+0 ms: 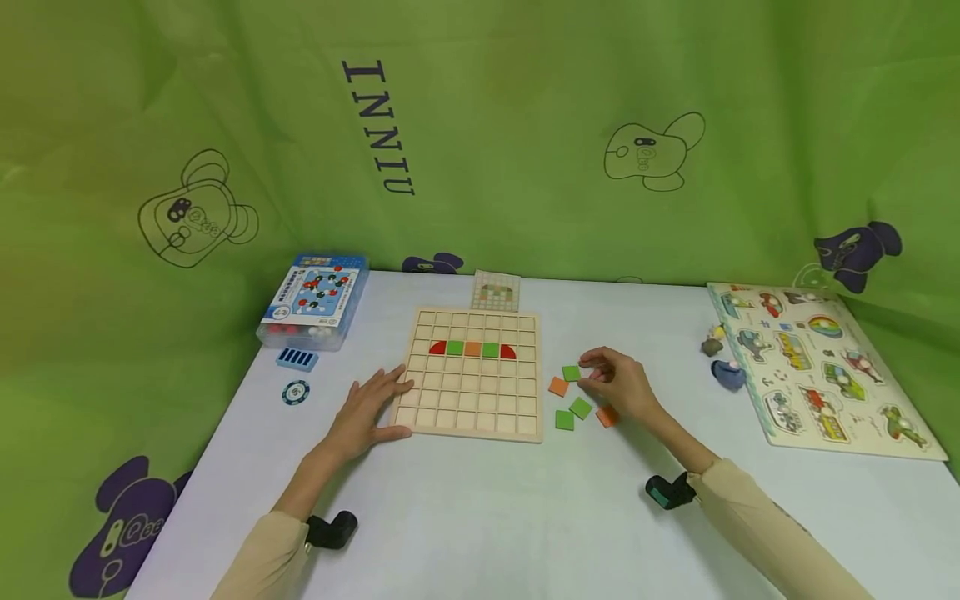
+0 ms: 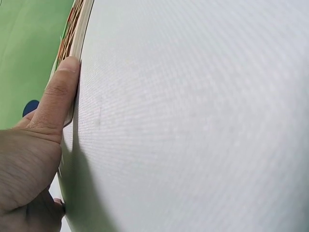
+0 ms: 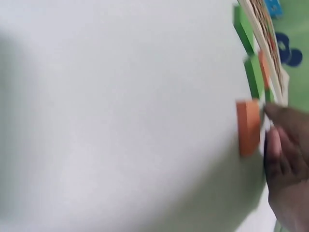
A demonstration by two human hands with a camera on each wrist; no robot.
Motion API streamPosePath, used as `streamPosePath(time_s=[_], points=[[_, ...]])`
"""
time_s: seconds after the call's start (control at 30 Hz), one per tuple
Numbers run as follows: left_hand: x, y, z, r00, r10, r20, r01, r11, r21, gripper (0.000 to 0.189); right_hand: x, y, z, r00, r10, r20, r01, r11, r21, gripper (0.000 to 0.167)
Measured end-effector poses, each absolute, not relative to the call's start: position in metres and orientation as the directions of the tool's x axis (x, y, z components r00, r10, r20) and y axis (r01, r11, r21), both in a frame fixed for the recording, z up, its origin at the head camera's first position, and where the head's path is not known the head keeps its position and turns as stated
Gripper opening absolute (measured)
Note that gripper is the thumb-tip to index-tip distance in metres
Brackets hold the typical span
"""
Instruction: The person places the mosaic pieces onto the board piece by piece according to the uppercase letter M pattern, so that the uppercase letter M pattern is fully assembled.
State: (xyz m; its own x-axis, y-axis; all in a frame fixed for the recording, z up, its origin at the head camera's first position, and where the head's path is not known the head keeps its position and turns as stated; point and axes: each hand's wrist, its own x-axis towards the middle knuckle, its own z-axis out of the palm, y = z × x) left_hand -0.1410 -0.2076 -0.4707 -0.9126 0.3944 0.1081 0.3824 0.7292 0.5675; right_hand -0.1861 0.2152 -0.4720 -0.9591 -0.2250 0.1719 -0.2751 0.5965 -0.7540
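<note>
A wooden grid board (image 1: pixel 467 423) lies on the table with a row of red, green and orange pieces in it. My left hand (image 1: pixel 367 414) rests at the board's left edge, fingers spread; in the left wrist view its thumb (image 2: pixel 55 96) lies along the board's side. My right hand (image 1: pixel 621 383) is right of the board, thumb and index finger apart beside a green square tile (image 1: pixel 571 373). Around it lie an orange tile (image 1: pixel 558 386), a green tile (image 1: pixel 580 407), another green tile (image 1: pixel 565 420) and an orange tile (image 1: pixel 607 416), partly under the hand.
Behind the board lies a pattern card (image 1: pixel 496 292). A clear-and-blue box (image 1: pixel 315 300), a blue slotted piece (image 1: pixel 297 359) and a round token (image 1: pixel 296 392) sit at left. On the right are a picture puzzle board (image 1: pixel 817 367) and small figures (image 1: pixel 727 375).
</note>
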Motion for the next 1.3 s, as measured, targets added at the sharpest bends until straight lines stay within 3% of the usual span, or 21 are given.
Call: streamPosePath(time_s=[0.23, 0.47, 0.67, 1.3], points=[[-0.141, -0.207, -0.470, -0.908, 0.403, 0.118, 0.396, 0.728, 0.560, 0.068, -0.196, 0.221, -0.470, -0.936, -0.323, 0.141, -0.313, 0.575, -0.756, 0.028], [-0.140, -0.207, -0.470, -0.905, 0.405, 0.130, 0.407, 0.736, 0.541, 0.069, -0.186, 0.213, -0.466, -0.976, -0.141, 0.167, -0.218, 0.562, -0.798, 0.029], [-0.141, -0.207, -0.470, -0.911, 0.401, 0.097, 0.384, 0.740, 0.551, 0.070, -0.182, 0.197, -0.461, -0.995, 0.014, 0.099, -0.079, 0.493, -0.867, 0.030], [-0.143, -0.208, -0.471, -0.909, 0.400, 0.121, 0.399, 0.744, 0.537, 0.072, -0.187, 0.132, -0.465, -0.993, 0.016, 0.113, -0.098, 0.388, -0.916, 0.030]])
